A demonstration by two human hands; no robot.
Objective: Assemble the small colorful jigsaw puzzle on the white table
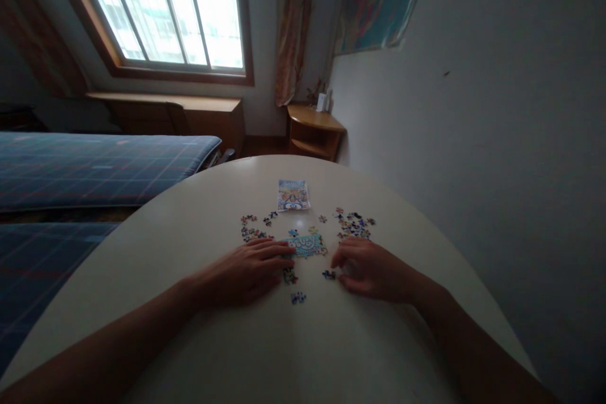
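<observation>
My left hand (253,268) lies flat with its fingers stretched out, the tips over the left end of a joined, light-blue jigsaw section (307,245). Just below those fingers is a small cluster of dark puzzle pieces (290,276), partly covered. My right hand (362,268) is to the right of the joined section, fingers bent, thumb and forefinger apart. Close to its thumb lies a dark jigsaw piece (328,274), which the hand does not appear to grip. Nearer to me sit linked blue-and-white pieces (298,298).
Loose pieces (355,225) are piled behind my right hand, more pieces (253,233) behind my left. A picture card (293,195) lies farther back on the round white table (227,186). A plaid mattress (95,167) stands left; a wall (473,139) rises on the right.
</observation>
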